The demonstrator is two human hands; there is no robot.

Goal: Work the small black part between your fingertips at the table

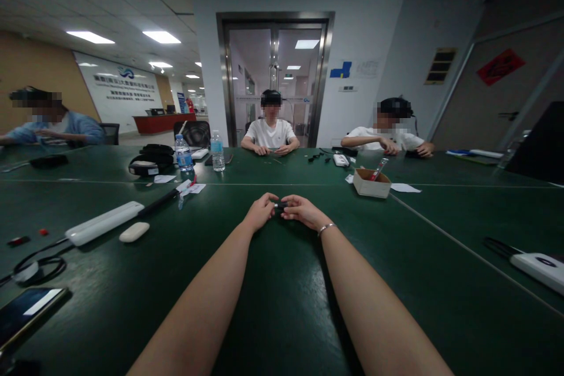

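Both arms reach forward over the dark green table [282, 282]. Between my two hands is a small black object [279, 208] with a light patch at its left end; it is too small to name. My left hand [261, 211] pinches its left end with thumb and fingers. From the other side, my right hand [302, 211] closes its fingertips on the right end. A metal bracelet [326, 229] circles my right wrist. Part of the object is hidden by my fingers.
Left of my arms lie a white mouse [134, 232], a long white device [104, 223], cables and a phone [29, 314]. Ahead stand water bottles [217, 153] and an open box [371, 183]. A white device [540, 267] lies right. Several people sit around the table.
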